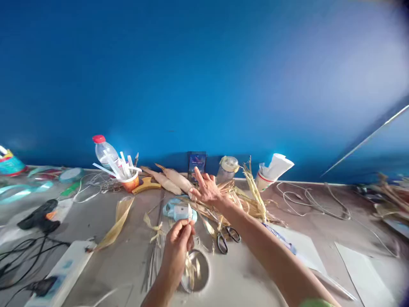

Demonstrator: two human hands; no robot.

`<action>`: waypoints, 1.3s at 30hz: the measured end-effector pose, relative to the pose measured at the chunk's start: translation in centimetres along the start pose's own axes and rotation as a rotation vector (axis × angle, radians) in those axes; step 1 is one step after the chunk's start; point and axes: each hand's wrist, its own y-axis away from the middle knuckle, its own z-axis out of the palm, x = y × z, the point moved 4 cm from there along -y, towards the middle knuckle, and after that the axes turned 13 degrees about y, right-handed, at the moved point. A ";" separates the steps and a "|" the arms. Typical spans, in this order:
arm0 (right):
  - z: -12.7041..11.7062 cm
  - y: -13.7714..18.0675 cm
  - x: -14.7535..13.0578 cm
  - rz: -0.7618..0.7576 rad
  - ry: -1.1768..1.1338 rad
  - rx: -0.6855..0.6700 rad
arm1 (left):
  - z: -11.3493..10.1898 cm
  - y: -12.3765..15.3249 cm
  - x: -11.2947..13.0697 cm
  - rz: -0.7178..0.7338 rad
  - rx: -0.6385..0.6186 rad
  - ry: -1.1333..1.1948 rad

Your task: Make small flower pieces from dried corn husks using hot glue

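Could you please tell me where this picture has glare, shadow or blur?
Head view: pale glare spreads over the wall at upper right; head view: a shadow darkens the low wall behind the jar; head view: things near the side edges, like the blue cup, look soft and smeared, while the left hand appears clearer.

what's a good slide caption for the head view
Left hand pinching a pale strip near a bowl, right hand outstretched by dried corn husks and a smartphone.
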 end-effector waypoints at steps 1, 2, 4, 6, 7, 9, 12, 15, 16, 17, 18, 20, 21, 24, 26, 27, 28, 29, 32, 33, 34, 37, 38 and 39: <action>0.0 -0.1 -0.1 0.004 0.001 0.003 | 0.1 0.0 0.1 0.010 -0.002 -0.004; 0.0 -0.1 -0.1 0.007 0.000 0.008 | 0.2 0.0 0.2 0.016 -0.003 -0.006; 0.0 -0.3 -0.3 0.010 -0.005 0.022 | 0.4 0.0 0.3 0.023 -0.007 -0.009; -0.3 -0.4 -0.4 0.010 -0.017 0.045 | 0.4 0.0 0.4 0.012 -0.003 -0.006; -0.5 -0.5 -0.5 0.008 -0.024 0.054 | 0.4 0.0 0.5 0.006 0.001 -0.002; -0.8 -0.7 -0.7 0.000 -0.037 0.065 | 0.3 -0.1 0.6 0.004 0.003 0.007; -1.0 -1.0 -0.9 0.005 -0.037 0.056 | 0.1 -0.2 0.7 0.010 0.006 0.026; -0.7 -1.4 -0.9 0.028 -0.017 0.031 | 0.0 -0.2 0.7 0.002 0.009 0.033; -0.5 -1.5 -0.9 0.038 -0.010 0.019 | 0.0 -0.2 0.7 0.000 0.009 0.033; -0.5 -1.5 -0.9 0.046 -0.003 0.011 | 0.0 -0.2 0.8 -0.001 0.009 0.034; -0.5 -1.5 -0.8 0.049 -0.001 0.007 | 0.0 -0.1 0.8 0.003 0.010 0.035; -0.7 -1.1 -0.8 0.042 -0.010 0.014 | 0.1 -0.1 0.9 0.015 0.011 0.037; -0.9 -0.8 -0.6 0.040 -0.016 0.017 | 0.2 -0.1 1.0 0.021 0.008 0.034; -1.5 0.5 0.1 0.067 -0.006 -0.004 | 0.3 0.0 0.9 0.036 -0.015 0.015; -1.5 1.4 0.8 0.097 0.029 -0.035 | 0.3 0.0 0.8 0.037 -0.029 0.007; -1.5 1.7 1.1 0.107 0.047 -0.049 | 0.3 -0.1 0.6 0.034 -0.032 0.006; -1.3 1.9 1.3 0.111 0.060 -0.066 | 0.2 -0.1 0.5 0.029 -0.030 0.007; -1.2 2.0 1.5 0.111 0.067 -0.085 | 0.2 -0.1 0.4 0.025 -0.024 0.009; -0.8 1.9 1.4 0.100 0.064 -0.144 | 0.1 -0.2 0.4 0.019 0.004 0.015; -0.7 1.7 1.4 0.096 0.061 -0.163 | 0.1 -0.2 0.4 0.020 0.011 0.015; -0.6 1.5 1.3 0.095 0.061 -0.180 | 0.1 -0.2 0.4 0.020 0.015 0.015; -0.4 1.1 1.2 0.110 0.071 -0.221 | 0.1 -0.2 0.5 0.016 0.013 0.018; -0.4 1.0 1.2 0.115 0.077 -0.233 | 0.2 -0.2 0.6 0.016 0.012 0.019; -0.3 0.9 1.2 0.118 0.081 -0.244 | 0.2 -0.2 0.6 0.016 0.013 0.021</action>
